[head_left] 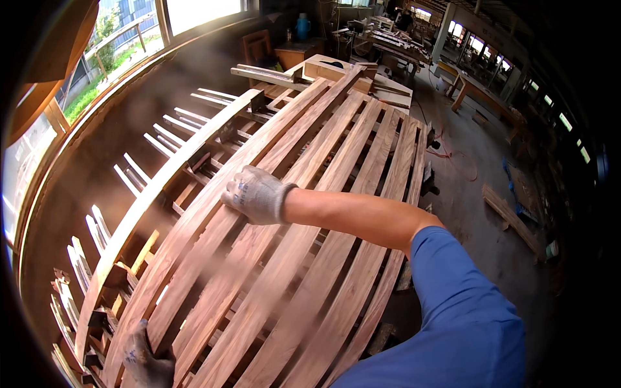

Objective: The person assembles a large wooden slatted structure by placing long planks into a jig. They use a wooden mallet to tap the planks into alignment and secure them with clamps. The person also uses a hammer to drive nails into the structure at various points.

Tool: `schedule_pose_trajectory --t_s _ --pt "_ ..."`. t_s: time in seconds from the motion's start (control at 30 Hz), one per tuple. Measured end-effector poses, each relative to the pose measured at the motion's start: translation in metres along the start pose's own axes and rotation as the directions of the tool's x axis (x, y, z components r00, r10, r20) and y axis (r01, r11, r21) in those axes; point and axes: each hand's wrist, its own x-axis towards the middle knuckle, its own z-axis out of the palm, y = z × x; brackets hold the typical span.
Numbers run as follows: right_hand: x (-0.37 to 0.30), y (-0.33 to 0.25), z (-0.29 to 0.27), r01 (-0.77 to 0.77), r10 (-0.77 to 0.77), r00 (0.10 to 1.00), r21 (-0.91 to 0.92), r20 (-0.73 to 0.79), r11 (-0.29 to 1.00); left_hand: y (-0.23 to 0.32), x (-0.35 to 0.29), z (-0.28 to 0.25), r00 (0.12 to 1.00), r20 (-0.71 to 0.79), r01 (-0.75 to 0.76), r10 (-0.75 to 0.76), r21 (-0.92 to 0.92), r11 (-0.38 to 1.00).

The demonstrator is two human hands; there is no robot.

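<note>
Several long, pale brown wooden boards lie side by side with gaps between them, running from near me to the far end. My right hand [257, 195], in a grey work glove, is closed over one wooden board [210, 242] about halfway along, with the fingertips curled out of sight. At the lower left, my left hand [147, 357], also gloved, grips the near part of that same board. Its thumb lies along the left side, and the other fingers are partly hidden. Another board [174, 249] runs close along the left of the held one.
A rack with metal bars [132, 174] carries a separate board [152, 184] on the left, below a window [200, 16]. Light wooden pieces [333, 68] stand past the far ends. On the floor at right lie a plank [512, 220] and a red cord [462, 161].
</note>
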Motion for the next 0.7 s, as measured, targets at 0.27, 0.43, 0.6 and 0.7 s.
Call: schedule_pose_trajectory --t_s 0.27,0.43,0.6,0.7 --pt "0.082 -0.008 0.064 -0.023 0.022 1.000 -0.056 -0.006 0.998 -0.048 0.038 0.039 0.994 -0.098 -0.041 0.045 0.050 0.998" --pt "0.116 -0.002 0.099 -0.064 0.044 0.992 -0.174 -0.117 0.983 -0.061 0.060 0.057 0.989 -0.147 -0.014 0.021 0.047 0.999" --pt "0.155 0.000 0.099 -0.085 0.078 0.996 -0.152 -0.051 0.985 -0.078 0.081 0.077 0.976 -0.215 -0.009 0.030 0.099 0.995" --pt "0.172 0.007 0.118 -0.104 0.092 0.993 -0.170 -0.074 0.980 -0.089 0.092 0.093 0.979 -0.202 0.021 0.005 0.128 0.992"
